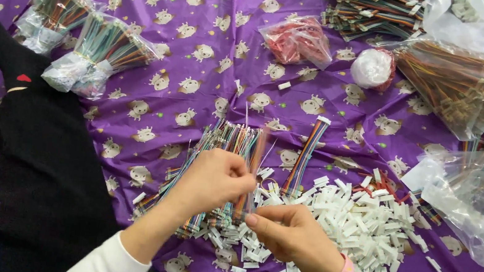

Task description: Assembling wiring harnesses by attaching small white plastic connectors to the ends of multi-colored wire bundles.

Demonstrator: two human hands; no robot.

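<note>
We are pinching a blurred multicoloured ribbon wire strip (253, 169) with both our left hand (214, 179) and right hand (291, 233), above scattered small white plastic connectors (361, 223).

Connectors (361, 223) right of wire bundle (224, 152)

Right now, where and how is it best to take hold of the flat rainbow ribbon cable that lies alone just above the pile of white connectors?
Probably pinch the rainbow ribbon cable at its white connector end, coming from above. That end lies free on the purple cloth, while the lower end runs into the pile of white connectors.
</note>
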